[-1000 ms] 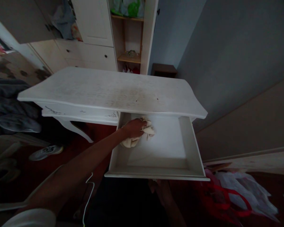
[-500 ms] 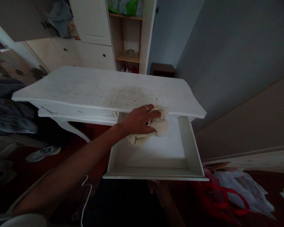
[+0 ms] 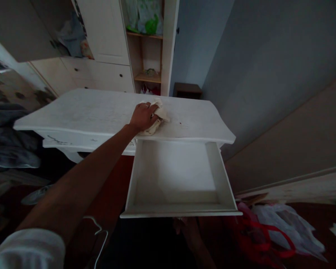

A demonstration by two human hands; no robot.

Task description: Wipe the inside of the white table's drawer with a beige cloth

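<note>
On the white table top [image 3: 95,108], near its front edge, my left hand [image 3: 143,117] presses down with its fingers wrapped round a crumpled cream cloth [image 3: 161,113]. Below and to the right of the cloth, a white drawer [image 3: 176,175] is pulled out, with its bare inside showing. My right hand [image 3: 182,225] is low, just beneath the drawer's front edge. Its fingers look curled, but what they hold is hidden by the drawer and shadow. A small dark speck lies on the table top right of the cloth.
White cabinets [image 3: 109,33] with open shelves stand behind the table. A grey wall [image 3: 268,74] runs along the right. Red and clear plastic bags [image 3: 288,228] lie at lower right. Dark clothes [image 3: 14,138] are at left, a white hanger [image 3: 102,239] below.
My left hand has moved with the cloth from the drawer's back edge up and left onto the table top. The dark smudges there look fainter. My right hand stays beneath the drawer front.
</note>
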